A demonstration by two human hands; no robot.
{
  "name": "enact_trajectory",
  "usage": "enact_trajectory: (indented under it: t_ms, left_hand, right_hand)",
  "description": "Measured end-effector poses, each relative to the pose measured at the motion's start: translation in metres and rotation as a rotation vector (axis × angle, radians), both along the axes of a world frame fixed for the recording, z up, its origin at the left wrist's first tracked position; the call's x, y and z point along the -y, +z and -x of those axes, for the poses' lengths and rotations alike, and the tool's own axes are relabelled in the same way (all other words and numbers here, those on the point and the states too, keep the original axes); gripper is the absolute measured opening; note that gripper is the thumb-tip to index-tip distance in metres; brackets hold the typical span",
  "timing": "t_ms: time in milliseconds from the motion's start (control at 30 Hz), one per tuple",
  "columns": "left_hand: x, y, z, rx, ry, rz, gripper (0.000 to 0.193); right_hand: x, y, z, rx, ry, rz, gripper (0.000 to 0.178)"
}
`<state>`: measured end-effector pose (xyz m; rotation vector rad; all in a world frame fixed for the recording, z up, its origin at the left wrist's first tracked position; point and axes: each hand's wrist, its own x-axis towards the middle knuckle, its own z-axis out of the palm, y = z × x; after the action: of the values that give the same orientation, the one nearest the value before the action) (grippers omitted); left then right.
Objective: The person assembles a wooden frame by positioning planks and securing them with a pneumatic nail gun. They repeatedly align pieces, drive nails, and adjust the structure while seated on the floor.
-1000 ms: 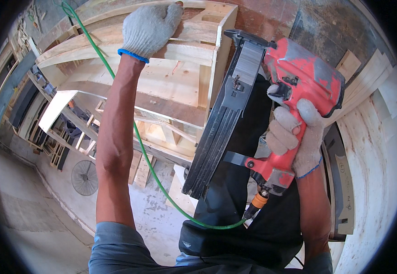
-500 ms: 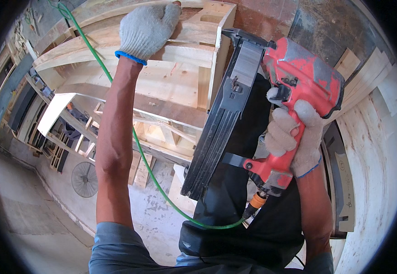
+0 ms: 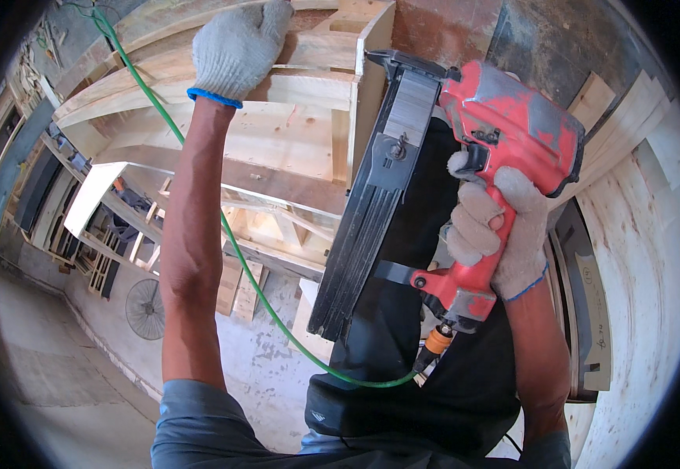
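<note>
My right hand [image 3: 496,234], in a white knit glove, grips the handle of a red pneumatic nail gun [image 3: 512,125]. Its long black magazine [image 3: 375,203] slants down to the left, and its nose touches the right end of a pale wooden frame [image 3: 293,141]. My left hand [image 3: 238,43], gloved the same way, presses flat on a top board of that frame. A green air hose [image 3: 238,250] runs from the gun's orange fitting, loops under my arms and climbs to the upper left.
More wooden frames and slats [image 3: 113,227] are stacked at the left. Loose boards [image 3: 629,117] lean at the right. A standing fan [image 3: 146,309] sits on the concrete floor [image 3: 59,375] below left. Dark trousers [image 3: 426,375] fill the lower middle.
The nail gun has stayed against the frame's right end. Both hands keep their places; the view has shifted only slightly.
</note>
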<state>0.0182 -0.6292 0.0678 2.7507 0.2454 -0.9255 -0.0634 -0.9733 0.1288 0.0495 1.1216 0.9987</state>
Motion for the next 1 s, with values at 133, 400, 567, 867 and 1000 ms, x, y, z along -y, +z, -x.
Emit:
enact_trajectory:
  t_ms: [133,400,567,867,1000]
  left_hand:
    - [0.0,-0.002,0.003,0.006,0.001,-0.046,0.066]
    - [-0.005,-0.005,0.004,0.015,0.051,-0.046,0.067]
    - [-0.012,-0.013,0.009,0.129,0.08,-0.074,0.066]
    - [-0.013,-0.01,0.01,0.154,0.147,-0.005,0.061]
    - [-0.017,-0.013,0.011,0.177,0.121,0.024,0.058]
  right_hand:
    - [0.001,-0.002,0.003,0.035,0.032,-0.08,0.039]
    - [0.006,-0.006,0.004,0.05,0.055,-0.129,0.039]
    - [0.007,-0.007,0.008,-0.002,0.003,-0.103,0.053]
    - [0.005,-0.004,0.009,-0.015,-0.019,-0.113,0.051]
    - [0.005,-0.005,0.004,-0.049,-0.02,-0.116,0.049]
